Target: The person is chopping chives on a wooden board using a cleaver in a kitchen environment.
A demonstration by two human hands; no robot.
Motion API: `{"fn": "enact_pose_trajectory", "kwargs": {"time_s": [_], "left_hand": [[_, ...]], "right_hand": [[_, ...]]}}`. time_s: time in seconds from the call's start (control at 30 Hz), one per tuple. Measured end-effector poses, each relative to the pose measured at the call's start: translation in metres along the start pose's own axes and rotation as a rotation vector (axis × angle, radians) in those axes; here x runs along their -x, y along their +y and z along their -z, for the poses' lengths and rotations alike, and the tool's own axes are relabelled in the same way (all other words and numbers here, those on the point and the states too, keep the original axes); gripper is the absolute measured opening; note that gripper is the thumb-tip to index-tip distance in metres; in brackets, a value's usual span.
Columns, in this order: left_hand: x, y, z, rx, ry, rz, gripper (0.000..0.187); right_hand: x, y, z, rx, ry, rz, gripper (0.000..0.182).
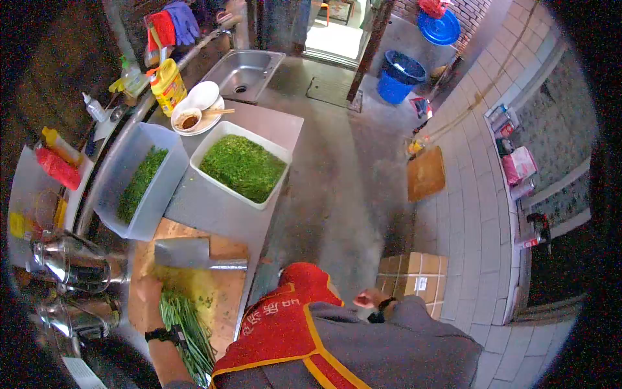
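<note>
My left hand, blurred, is low over the left part of a wooden cutting board, just above a bunch of long green chives. A dark band circles that wrist, and the fingers are too smeared to make out. A cleaver lies flat across the far end of the board, its metal handle pointing right. Out to the right, away from the counter, my right hand hangs with loosely bent fingers and nothing visible in it. Wet greenish residue and small green bits mark the board beside the chives.
Behind the board stand a deep translucent bin and a white tub, both holding chopped greens. Farther back are stacked plates, a yellow bottle and a steel sink. Metal pots stand left; a carton sits right.
</note>
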State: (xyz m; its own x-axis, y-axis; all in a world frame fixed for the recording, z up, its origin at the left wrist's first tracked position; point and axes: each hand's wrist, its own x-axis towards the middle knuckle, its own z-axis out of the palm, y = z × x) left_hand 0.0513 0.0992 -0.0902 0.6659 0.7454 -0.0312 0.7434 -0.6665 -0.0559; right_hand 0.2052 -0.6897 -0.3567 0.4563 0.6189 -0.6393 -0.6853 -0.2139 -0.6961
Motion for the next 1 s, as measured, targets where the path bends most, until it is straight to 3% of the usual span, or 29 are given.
{"fn": "enact_pose_trajectory", "kwargs": {"time_s": [0.07,0.1,0.13,0.23,0.3,0.33,0.4,0.43,0.47,0.5,0.6,0.63,0.7,0.77,0.8,0.87,0.93,1.0], "left_hand": [[-0.013,-0.022,-0.019,0.249,0.035,0.041,0.018],[-0.016,-0.026,-0.026,0.379,0.051,0.066,0.018],[-0.023,-0.021,-0.025,0.458,0.092,0.078,0.017],[-0.037,-0.005,0.011,0.576,0.242,0.095,0.014],[-0.048,-0.014,0.040,0.964,0.379,-0.067,0.010],[-0.057,-0.017,0.059,1.162,0.447,-0.158,0.009],[-0.024,0.010,0.141,1.134,0.674,-0.143,0.006],[-0.015,-0.006,0.158,1.108,0.681,-0.210,0.006],[0.015,0.006,0.194,1.120,0.756,-0.112,0.006],[0.037,-0.013,0.214,0.978,0.778,-0.225,0.006],[0.119,-0.004,0.260,1.031,0.677,-0.018,0.007],[0.146,0.003,0.277,0.966,0.683,0.100,0.007],[0.176,-0.004,0.285,0.803,0.449,0.247,0.008],[0.193,0.011,0.297,0.566,0.220,0.294,0.013],[0.188,0.017,0.287,0.589,0.167,0.376,0.017],[0.171,0.007,0.242,0.443,0.215,0.095,0.016],[0.143,0.004,0.185,0.520,0.025,0.096,0.018],[0.112,-0.012,0.104,0.547,0.061,-0.058,0.018]], "right_hand": [[-0.013,0.003,0.021,-0.139,-0.051,-0.109,0.034],[-0.024,-0.020,0.035,-0.282,-0.061,-0.198,0.037],[-0.034,-0.068,0.050,-0.208,0.068,-0.122,0.037],[-0.022,-0.323,0.063,0.240,0.591,0.269,0.040],[0.034,-0.486,0.023,0.239,0.836,0.527,0.041],[0.066,-0.542,-0.009,0.161,0.910,0.612,0.042],[0.085,-0.604,-0.045,0.027,0.961,0.754,0.044],[0.062,-0.605,-0.034,0.001,0.920,0.795,0.042],[0.040,-0.606,-0.024,-0.025,0.878,0.835,0.040],[0.008,-0.603,-0.021,-0.031,0.798,0.811,0.037],[-0.091,-0.567,-0.044,-0.012,0.496,0.605,0.029],[-0.131,-0.547,-0.072,0.007,0.347,0.490,0.027],[-0.151,-0.512,-0.162,0.277,0.211,0.467,0.023],[-0.148,-0.484,-0.240,0.759,0.005,0.548,0.023],[-0.141,-0.469,-0.269,0.922,-0.038,0.665,0.023],[-0.128,-0.439,-0.316,1.170,-0.127,0.897,0.025],[-0.121,-0.419,-0.352,1.349,-0.259,1.095,0.028],[-0.123,-0.407,-0.377,1.395,-0.254,0.993,0.034]]}}
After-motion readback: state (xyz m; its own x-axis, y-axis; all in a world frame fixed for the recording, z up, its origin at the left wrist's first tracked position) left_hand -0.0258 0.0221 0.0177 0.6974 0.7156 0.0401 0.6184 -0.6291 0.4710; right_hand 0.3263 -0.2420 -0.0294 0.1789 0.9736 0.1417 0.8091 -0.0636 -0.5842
